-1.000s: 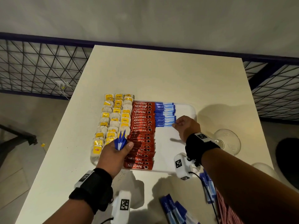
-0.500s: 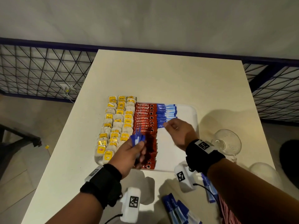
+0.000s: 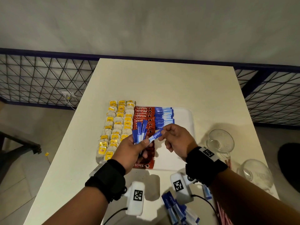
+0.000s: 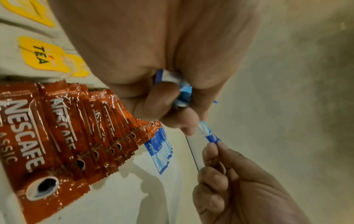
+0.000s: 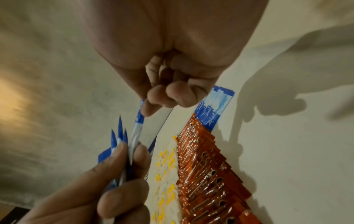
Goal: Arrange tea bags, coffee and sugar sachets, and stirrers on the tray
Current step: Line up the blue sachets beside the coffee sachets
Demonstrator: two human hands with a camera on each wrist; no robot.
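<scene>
Head view, taken left to right: the tea bags point(image 3: 116, 127) fill the tray's left side in three neat files, yellow tags up, so each stays readable. Beside them the coffee sachets point(image 3: 142, 114) overlap like shingles in one red column, likely to save room. Over that column the left hand point(image 3: 131, 151) clenches a fan of blue sugar sachets point(image 3: 139, 132), held as a ready supply. One sachet point(image 3: 155, 135) bridges both hands: the right hand point(image 3: 177, 142) pinches its far end, apparently drawing it out to extend the started sugar column point(image 3: 164, 117), which covers only the far part of the tray point(image 3: 186, 140). More sachets point(image 3: 177, 210) wait on the desk point(image 3: 162, 82), near two glass bowls point(image 3: 220, 140).
</scene>
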